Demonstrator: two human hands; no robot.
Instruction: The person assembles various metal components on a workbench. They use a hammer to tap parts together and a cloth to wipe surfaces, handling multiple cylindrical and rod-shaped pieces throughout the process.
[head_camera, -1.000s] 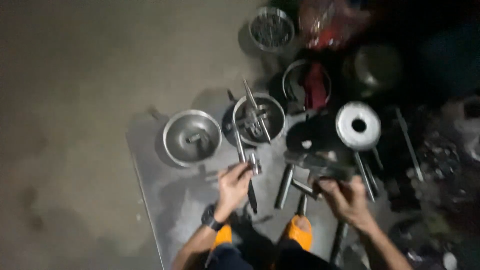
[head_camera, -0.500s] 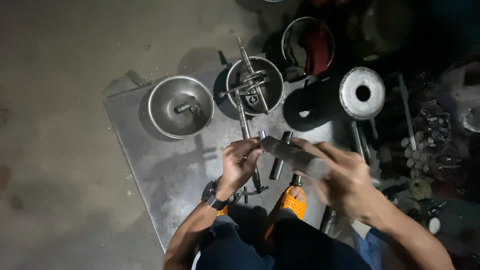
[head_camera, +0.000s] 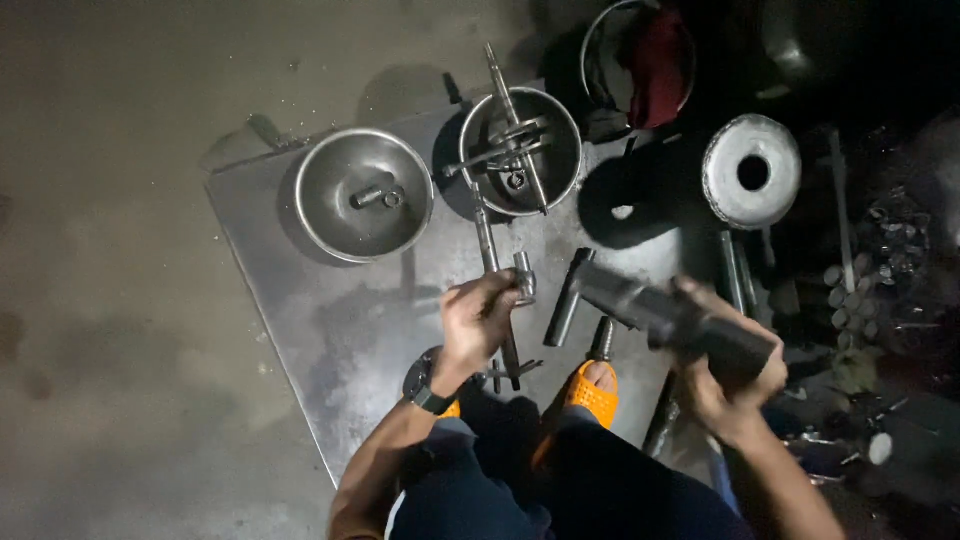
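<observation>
Left hand (head_camera: 478, 322): fingers curled tight around a long thin steel rod (head_camera: 497, 290), with a small bright metal socket (head_camera: 524, 277) at the fingertips. The rod runs up toward the bowls and down past the wrist, lying over the steel sheet (head_camera: 330, 330).

Right hand (head_camera: 728, 368): fingers wrapped fully around a thick dark bar (head_camera: 668, 318), blurred, tilted up to the left above the sheet; exact shape cannot be told.

Between the hands, a short dark metal cylinder (head_camera: 566, 299) lies on the sheet. An orange sandal (head_camera: 594, 392) sits just below it.

Above the left hand: a shallow round steel bowl (head_camera: 364, 195) with small fittings at its centre; beside it a deeper steel bowl (head_camera: 520, 151) crossed by thin rods. Right of those, a matt black disc (head_camera: 630, 192) and a pale ring-shaped metal part (head_camera: 751, 171) with a centre hole.
</observation>
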